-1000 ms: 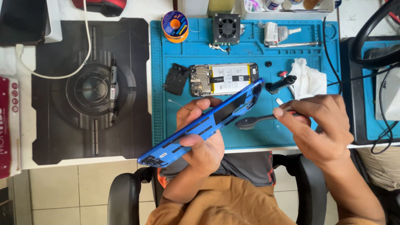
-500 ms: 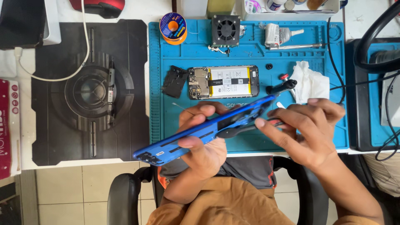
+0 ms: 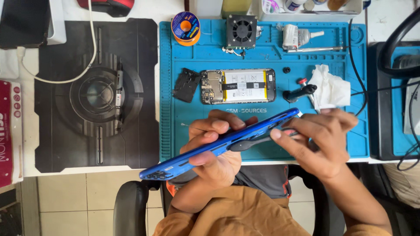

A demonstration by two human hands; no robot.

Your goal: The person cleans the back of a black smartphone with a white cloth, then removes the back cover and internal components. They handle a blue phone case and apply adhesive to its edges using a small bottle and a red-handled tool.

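Head view, left to right. The left hand pinches the blue phone back cover between thumb and curled fingers, holding it tilted above the front edge of the blue repair mat. The right hand is closed on a thin dark tool laid against the cover's inner face. Near the mat's middle lies the opened phone body, battery exposed. Too much leverage from the tool would likely crack or bend the thin cover, or make it slip from the pinch.

Glossy blue phone cover, blue ridged mat, orange solder spool, white tissue
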